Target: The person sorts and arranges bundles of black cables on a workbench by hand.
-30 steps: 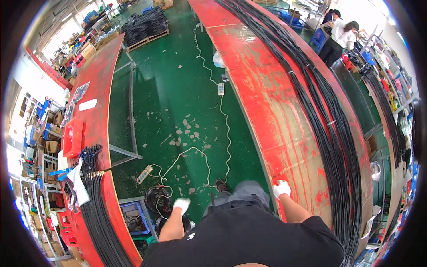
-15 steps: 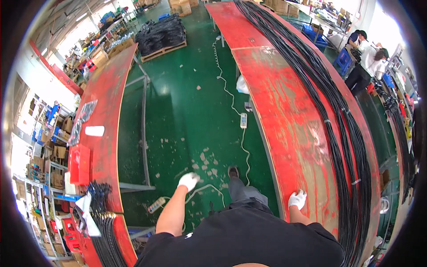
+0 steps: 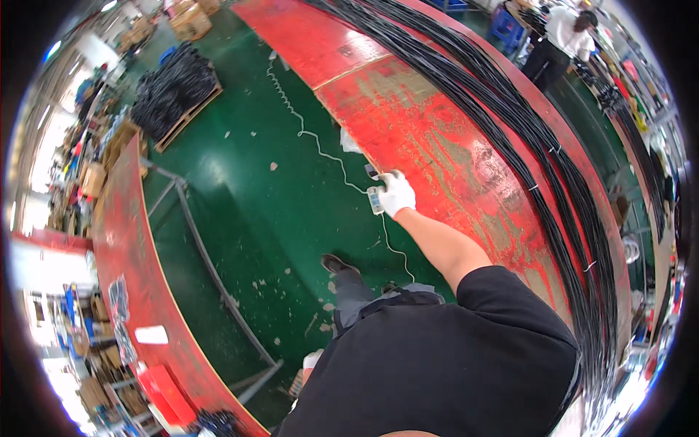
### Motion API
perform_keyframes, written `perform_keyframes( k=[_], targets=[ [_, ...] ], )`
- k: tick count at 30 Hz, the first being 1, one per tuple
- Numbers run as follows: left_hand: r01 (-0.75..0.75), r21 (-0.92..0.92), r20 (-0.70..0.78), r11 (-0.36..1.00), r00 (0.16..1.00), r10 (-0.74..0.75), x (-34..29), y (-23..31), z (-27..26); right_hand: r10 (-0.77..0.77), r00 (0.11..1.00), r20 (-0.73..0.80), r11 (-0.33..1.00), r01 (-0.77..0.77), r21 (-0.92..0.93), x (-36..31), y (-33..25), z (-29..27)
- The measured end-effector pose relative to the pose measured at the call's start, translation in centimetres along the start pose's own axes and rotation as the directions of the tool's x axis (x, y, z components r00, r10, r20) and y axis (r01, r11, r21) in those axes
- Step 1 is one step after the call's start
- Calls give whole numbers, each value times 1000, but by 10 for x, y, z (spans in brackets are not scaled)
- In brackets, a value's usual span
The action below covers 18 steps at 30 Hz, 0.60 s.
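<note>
My right hand [image 3: 397,194], in a white glove, reaches forward over the near edge of the long red table [image 3: 437,175]. Its fingers are apart and curved, with nothing visible in them. Beside it, a small dark object [image 3: 371,172] sits at the table edge. A pale power strip [image 3: 376,200] on a white cord [image 3: 394,249] lies just below the fingers; I cannot tell whether the hand touches it. My left hand [image 3: 312,359], also gloved, hangs low by my left side. My body hides part of it, and its fingers cannot be made out.
Bundles of long black cables [image 3: 502,120] run along the right table. On the left, another red table [image 3: 164,280] holds a red bin [image 3: 166,393]. Black coils lie on a pallet [image 3: 191,116] ahead. A person [image 3: 564,44] stands beyond the right table.
My right hand has left the tabletop near my body and reached forward to the table edge. My left hand has dropped back beside me. The view has turned right, and I have stepped forward.
</note>
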<state>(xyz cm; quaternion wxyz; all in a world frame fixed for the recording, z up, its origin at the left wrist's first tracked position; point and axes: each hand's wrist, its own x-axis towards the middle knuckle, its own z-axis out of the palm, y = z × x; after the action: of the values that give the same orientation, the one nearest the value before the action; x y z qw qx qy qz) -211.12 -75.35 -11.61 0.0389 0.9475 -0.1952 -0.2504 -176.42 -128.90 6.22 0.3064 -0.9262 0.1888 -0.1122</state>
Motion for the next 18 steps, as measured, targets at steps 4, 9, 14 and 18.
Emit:
perform_keyframes(
  k=[4,9,14,18],
  targets=[
    [-258,-56,30,965,965,260,156,-75,-52,-33,999,-29,998,32,-53,43,-25,51],
    [-356,-165,49,920,929,368,261,-177,-136,336,925,178,927,-291,-238,78,-68,53],
    [288,-381,146,878,957,-251,402,-282,-303,635,748,195,750,-537,-386,90,-15,72],
    [391,-513,59,764,904,-423,513,-323,-456,721,677,147,629,-550,-550,99,-8,118]
  ],
)
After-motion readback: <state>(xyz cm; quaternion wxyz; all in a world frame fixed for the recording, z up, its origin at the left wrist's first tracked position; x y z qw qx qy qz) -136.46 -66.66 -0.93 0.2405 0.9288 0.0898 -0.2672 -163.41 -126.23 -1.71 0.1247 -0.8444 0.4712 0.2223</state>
